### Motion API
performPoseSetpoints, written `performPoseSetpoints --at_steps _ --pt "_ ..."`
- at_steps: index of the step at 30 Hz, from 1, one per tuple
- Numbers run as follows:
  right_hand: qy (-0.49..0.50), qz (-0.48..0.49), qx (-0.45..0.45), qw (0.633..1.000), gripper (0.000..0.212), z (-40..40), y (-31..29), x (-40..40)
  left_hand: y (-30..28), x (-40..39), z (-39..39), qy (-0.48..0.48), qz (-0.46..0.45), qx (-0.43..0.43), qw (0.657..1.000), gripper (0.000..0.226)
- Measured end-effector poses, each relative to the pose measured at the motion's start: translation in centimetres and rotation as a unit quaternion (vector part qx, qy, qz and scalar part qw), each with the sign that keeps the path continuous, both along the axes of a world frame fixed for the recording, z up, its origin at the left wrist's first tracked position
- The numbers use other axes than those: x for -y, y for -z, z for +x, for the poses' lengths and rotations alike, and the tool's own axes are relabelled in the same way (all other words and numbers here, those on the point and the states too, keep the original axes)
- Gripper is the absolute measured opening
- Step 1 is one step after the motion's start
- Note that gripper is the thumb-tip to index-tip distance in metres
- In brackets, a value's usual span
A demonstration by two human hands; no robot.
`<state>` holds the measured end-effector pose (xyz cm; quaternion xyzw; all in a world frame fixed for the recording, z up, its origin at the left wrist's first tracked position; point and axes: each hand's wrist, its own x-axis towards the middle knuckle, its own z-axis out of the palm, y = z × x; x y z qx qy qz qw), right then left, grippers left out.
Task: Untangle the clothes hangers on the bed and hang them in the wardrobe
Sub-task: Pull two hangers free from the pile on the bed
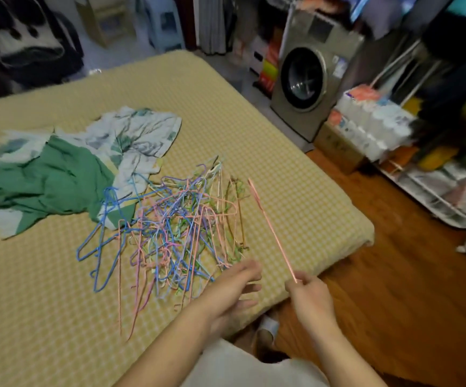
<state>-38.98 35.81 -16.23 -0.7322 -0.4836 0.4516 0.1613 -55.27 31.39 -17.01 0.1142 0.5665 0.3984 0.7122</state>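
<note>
right hand (311, 298): grip holding one end of a pink hanger (270, 229), pinched at the near tip; hanger seen edge-on, slanting up and far-left over the bed, apart from the pile
left hand (236, 287): grip wide, fingers spread and loose, holding nothing, at the near right edge of the pile; contact with the wires unclear
hanger pile (167, 233): tangled wire hangers, blue, pink, purple, green, yellow, on the bed near its right edge
bed (226, 113): yellow checked cover
clothes (67, 169): green and white printed heap, left and far of the pile, touching it
washing machine (310, 82): far right, on the floor
wardrobe rack (435, 163): far right, white frame, blurred
</note>
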Motion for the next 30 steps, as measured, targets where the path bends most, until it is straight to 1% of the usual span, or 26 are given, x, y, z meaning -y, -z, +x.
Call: performPoseSetpoints --at_steps 2,3,5,6,7,8,9,11,13,15,17,18,20,21,22,26,28,30 --pt "-0.022 0.008 -0.005 1.000 0.021 -1.5 -1.8 0.2 -1.1 -1.3 0.1 -0.007 0.005 0.030 1.000 0.043" --pt "-0.041 0.016 -0.011 0.999 0.018 -2.3 -2.6 0.4 -1.7 -2.0 0.1 -0.006 0.010 0.048 0.999 0.043" --pt "-0.085 0.043 -0.026 0.995 0.013 -4.0 -3.5 1.3 -2.5 -3.4 0.3 -0.024 0.018 0.077 0.997 0.029" --pt "-0.115 0.056 -0.030 0.991 0.017 -4.8 -3.7 1.7 -2.7 -4.0 0.2 -0.041 0.022 0.072 0.996 0.018" --pt "-0.153 0.066 -0.029 0.986 0.027 -5.4 -3.7 1.9 -3.1 -4.6 0.0 -0.051 0.032 0.043 0.997 0.008" --pt "-0.195 0.066 -0.034 0.978 0.036 -5.9 -3.7 2.1 -3.4 -4.9 -0.4 -0.052 0.042 0.006 0.998 0.012" --pt "-0.234 0.059 -0.059 0.969 0.041 -6.2 -3.7 2.2 -3.5 -5.1 -1.2 -0.046 0.044 -0.035 0.997 0.019" --pt "-0.279 0.028 -0.139 0.950 0.037 -6.7 -3.3 2.5 -3.7 -4.6 -3.4 -0.024 0.027 -0.114 0.993 0.029" --pt "-0.249 -0.027 -0.213 0.944 0.033 -6.8 -3.1 2.4 -3.4 -2.9 -7.1 0.010 -0.007 -0.209 0.978 0.033" --pt "-0.161 -0.030 -0.228 0.960 0.022 -6.2 -2.5 1.2 -3.3 -0.7 -11.3 0.059 -0.034 -0.318 0.946 0.044" --pt "-0.098 -0.037 -0.184 0.977 0.016 -5.5 -1.6 -1.0 -4.7 1.6 -15.0 0.095 -0.028 -0.399 0.912 0.047" --pt "-0.091 -0.048 -0.162 0.981 0.016 -5.4 -1.3 -1.9 -5.7 2.8 -16.6 0.104 -0.014 -0.433 0.895 0.044" --pt "-0.090 -0.053 -0.148 0.983 0.017 -5.2 -0.7 -3.4 -7.9 4.5 -19.0 0.110 0.020 -0.492 0.864 0.042" --pt "-0.088 -0.054 -0.147 0.984 0.018 -5.3 -0.5 -3.9 -9.0 5.0 -20.0 0.096 0.029 -0.504 0.858 0.044" --pt "-0.090 -0.051 -0.152 0.983 0.019 -5.8 -0.3 -4.3 -9.9 5.6 -20.9 0.067 0.032 -0.506 0.859 0.045" --pt "-0.097 -0.016 -0.177 0.979 0.017 -8.3 -0.9 -6.1 -12.2 7.4 -22.6 -0.038 0.041 -0.533 0.844 0.040" --pt "-0.099 0.017 -0.172 0.980 0.020 -9.7 -1.7 -7.7 -12.5 8.5 -22.7 -0.117 0.050 -0.493 0.861 0.038" --pt "-0.103 0.060 -0.155 0.981 0.026 -11.2 -2.5 -9.5 -12.1 9.6 -23.0 -0.213 0.039 -0.459 0.862 0.036"
